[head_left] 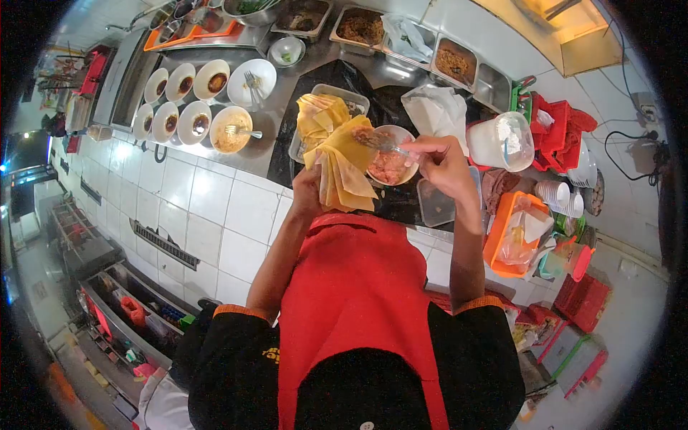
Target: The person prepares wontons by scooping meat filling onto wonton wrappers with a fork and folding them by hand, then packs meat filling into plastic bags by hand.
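My left hand [309, 189] grips a fanned stack of thin yellow dough wrappers [344, 175]. Between the fingers of my right hand [443, 163] is the handle of a metal utensil [390, 145], its head smeared with minced meat and lying over the top wrapper; I cannot tell its exact kind. Just behind the wrappers stands a white bowl of pink minced meat [389, 167]. More folded yellow wrappers [320, 117] rest on a clear plastic tray [356, 95] farther back, close to my left hand.
White bowls with dark sauce [193, 123] stand in two rows at left, near a plate with forks [252, 82]. Metal food pans [360, 27] line the back. At right are a tub of white powder [502, 141] and an orange basket [513, 233].
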Available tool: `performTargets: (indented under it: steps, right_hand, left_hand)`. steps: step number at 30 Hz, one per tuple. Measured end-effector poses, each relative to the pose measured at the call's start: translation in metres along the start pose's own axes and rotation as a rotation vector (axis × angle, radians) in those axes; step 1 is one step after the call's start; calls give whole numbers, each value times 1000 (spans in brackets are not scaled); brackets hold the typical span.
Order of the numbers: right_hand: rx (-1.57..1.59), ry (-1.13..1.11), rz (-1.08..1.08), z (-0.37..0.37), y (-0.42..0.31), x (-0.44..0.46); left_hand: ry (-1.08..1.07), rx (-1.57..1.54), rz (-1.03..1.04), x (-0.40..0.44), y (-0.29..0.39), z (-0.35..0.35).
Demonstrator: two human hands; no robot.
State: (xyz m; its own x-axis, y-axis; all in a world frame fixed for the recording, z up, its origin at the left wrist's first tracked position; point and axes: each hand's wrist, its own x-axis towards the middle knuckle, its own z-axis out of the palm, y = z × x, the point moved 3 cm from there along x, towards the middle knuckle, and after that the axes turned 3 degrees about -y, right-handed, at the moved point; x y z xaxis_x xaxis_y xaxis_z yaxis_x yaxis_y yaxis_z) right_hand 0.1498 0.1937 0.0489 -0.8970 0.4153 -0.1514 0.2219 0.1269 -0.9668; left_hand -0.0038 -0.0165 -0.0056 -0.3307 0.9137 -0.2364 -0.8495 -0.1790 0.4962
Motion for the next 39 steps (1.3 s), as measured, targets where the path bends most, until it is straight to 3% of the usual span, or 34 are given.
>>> performTargets:
  steps: [2,5,7,11,12,13,14,15,16,19,23,26,30,31,33,35,37,38,39]
  right_hand:
    - [-46,60,-76,10,-25,-3]
    - [-130,200,-191,26,-35,-8]
    - [-167,283,-231,34,-22,-7]
    - [-90,348,-320,37,12,-3]
    - [-134,372,-369,33,12,-5]
    - [-134,375,-367,27,11,-10]
    - [-148,333,-212,18,12,-16]
    - [-161,288,-59,10,12,-21]
    - [-121,219,-63,3,8,-23]
    - [116,160,34,0,10,-27]
    - [278,162,-99,30,-1,-5]
    - [15,133,-87,39,4,8]
    - [-29,98,-56,58,13,15]
    - [118,76,-72,67,24,18]
    - [271,39,-89,86,34,22]
    - [182,115,-170,107,34,27]
    - [127,198,-276,127,38,35]
    - [97,203,-224,132,44,39]
    - [65,206,-174,134,43,42]
  left_hand:
    - [177,220,-21,-2,1,3]
    - [-44,283,149,1,1,8]
    - [-23,-239,118,7,1,23]
    - [-45,-145,135,13,-1,14]
    - [-129,-271,138,14,-1,18]
    - [-213,-398,141,14,-1,22]
    - [-211,-398,139,13,1,23]
    - [-99,-227,139,12,4,21]
    - [12,-56,140,12,6,19]
    - [41,-144,68,15,3,19]
    - [112,22,-98,13,-25,19]
    - [-32,-46,-152,17,-30,23]
    - [114,128,6,24,-21,8]
    - [125,133,17,27,-20,5]
    - [214,445,273,26,-9,0]
    - [219,529,284,26,-4,-2]
    - [321,349,235,25,-7,-17]
    - [253,91,148,28,-9,-32]
    - [259,91,155,27,-2,-33]
